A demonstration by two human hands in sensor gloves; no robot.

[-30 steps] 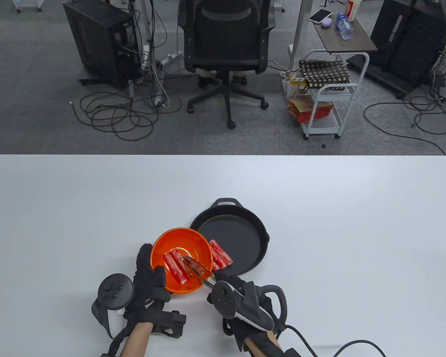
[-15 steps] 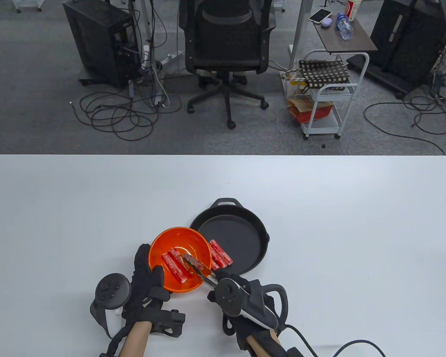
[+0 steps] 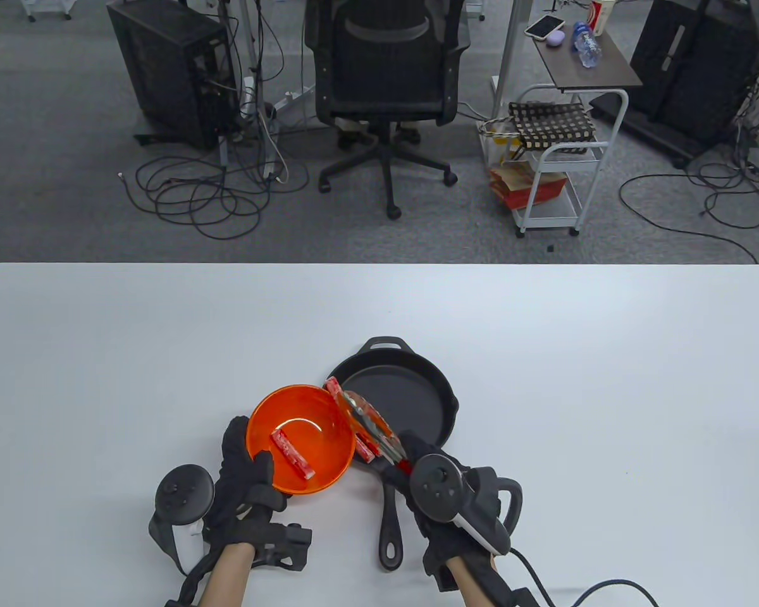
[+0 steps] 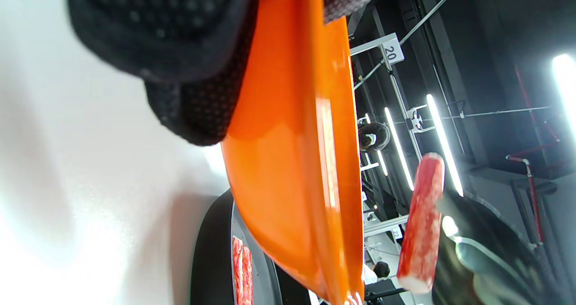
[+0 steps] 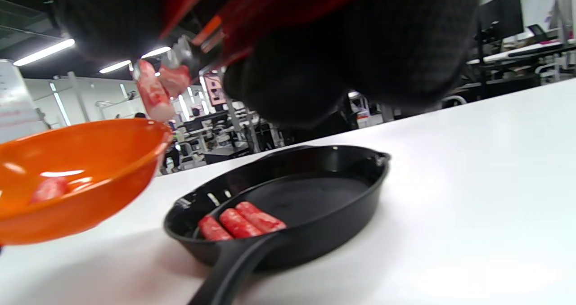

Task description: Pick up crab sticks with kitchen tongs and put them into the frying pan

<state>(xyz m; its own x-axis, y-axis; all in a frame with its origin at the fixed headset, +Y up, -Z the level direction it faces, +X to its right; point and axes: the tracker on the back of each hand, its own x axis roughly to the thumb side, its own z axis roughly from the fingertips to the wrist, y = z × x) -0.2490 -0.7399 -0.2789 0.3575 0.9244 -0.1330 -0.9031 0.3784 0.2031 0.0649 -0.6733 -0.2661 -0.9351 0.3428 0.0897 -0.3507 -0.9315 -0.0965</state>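
My left hand (image 3: 250, 456) grips the near-left rim of the orange bowl (image 3: 316, 411), thumb inside; the bowl (image 5: 90, 161) sits tilted beside the pan. One crab stick (image 3: 293, 454) lies in it. My right hand (image 3: 417, 461) grips the red-handled metal tongs (image 3: 374, 431). Their tips pinch a crab stick (image 3: 335, 388) in the air over the bowl's far-right rim and the black frying pan's (image 3: 417, 386) left edge. That held crab stick (image 5: 153, 93) also shows in the left wrist view (image 4: 423, 224). Three crab sticks (image 5: 243, 224) lie in the pan near its handle (image 3: 391, 525).
The white table (image 3: 607, 379) stretches wide to both sides and beyond the pan. A cable (image 3: 582, 591) trails from my right wrist along the near edge. An office chair (image 3: 386, 76) and a cart (image 3: 556, 158) stand on the floor behind the table.
The tongs have lifted one crab stick out of the bowl and carried it up and right toward the pan. My right hand moved right; the bowl shifted slightly left.
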